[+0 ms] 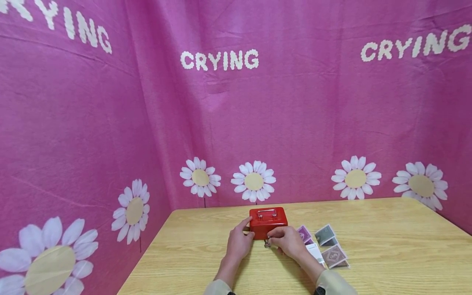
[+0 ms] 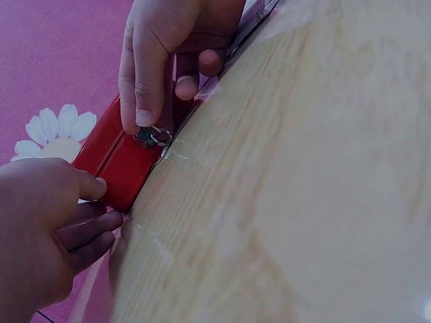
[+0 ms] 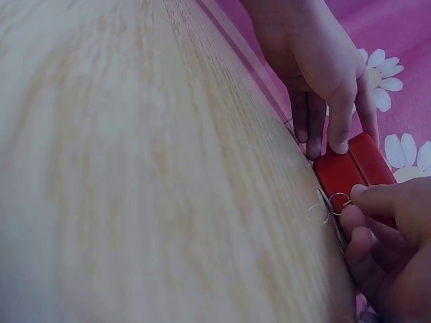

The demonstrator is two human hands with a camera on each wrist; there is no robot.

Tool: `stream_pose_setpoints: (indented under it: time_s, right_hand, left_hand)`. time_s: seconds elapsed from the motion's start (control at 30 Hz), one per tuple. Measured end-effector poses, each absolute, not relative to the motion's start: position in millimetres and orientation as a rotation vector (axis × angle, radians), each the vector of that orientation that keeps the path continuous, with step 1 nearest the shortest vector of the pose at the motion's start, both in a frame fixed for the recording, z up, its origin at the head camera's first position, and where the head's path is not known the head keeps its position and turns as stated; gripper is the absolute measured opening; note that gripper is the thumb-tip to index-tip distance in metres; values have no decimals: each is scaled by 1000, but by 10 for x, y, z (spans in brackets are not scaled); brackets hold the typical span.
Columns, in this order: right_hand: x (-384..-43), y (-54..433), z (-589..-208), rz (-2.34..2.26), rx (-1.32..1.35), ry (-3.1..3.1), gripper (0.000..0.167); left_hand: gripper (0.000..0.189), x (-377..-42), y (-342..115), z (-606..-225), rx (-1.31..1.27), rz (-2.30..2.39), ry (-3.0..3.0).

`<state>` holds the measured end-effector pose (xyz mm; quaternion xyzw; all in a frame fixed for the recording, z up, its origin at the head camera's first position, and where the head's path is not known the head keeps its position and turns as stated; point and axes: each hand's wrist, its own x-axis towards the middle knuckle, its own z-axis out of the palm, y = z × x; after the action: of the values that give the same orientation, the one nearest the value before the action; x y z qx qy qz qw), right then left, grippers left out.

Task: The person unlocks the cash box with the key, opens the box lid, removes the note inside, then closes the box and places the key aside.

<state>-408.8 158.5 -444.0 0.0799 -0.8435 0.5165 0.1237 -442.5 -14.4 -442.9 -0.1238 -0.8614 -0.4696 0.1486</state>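
A small red cash box [image 1: 268, 221] with a metal carrying handle [image 1: 267, 212] on its lid stands on the wooden table, lid down. My left hand [image 1: 237, 244] grips its left end, the thumb on the front face and the other fingers around the side. At the front, my right hand [image 1: 290, 242] pinches a key between thumb and forefinger. A metal key ring [image 2: 161, 137] hangs from that key, close to the tabletop. The fingertips cover most of the key and the lock area, so how far the key sits in the lock cannot be told.
To the right of the box lie several folded printed papers like banknotes: a purple one [image 1: 304, 233], a green one [image 1: 324, 234], a brown one [image 1: 334, 257] and a whitish one [image 1: 314, 253]. A pink curtain [image 1: 295, 123] with daisies hangs behind the table [image 1: 195, 250].
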Motion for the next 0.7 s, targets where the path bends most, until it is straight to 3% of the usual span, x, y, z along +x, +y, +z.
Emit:
stream_pose_setpoints:
  time_s: [0.3, 0.7]
  right_hand:
    - [-4083, 1601, -4466, 1647, 203, -2464, 24]
    - [-4097, 1600, -4451, 1673, 192, -2455, 21]
  left_hand:
    - [50, -4427, -138, -4431, -351, -1352, -2486]
    - [49, -4425, -73, -4413, -302, -1365, -2451]
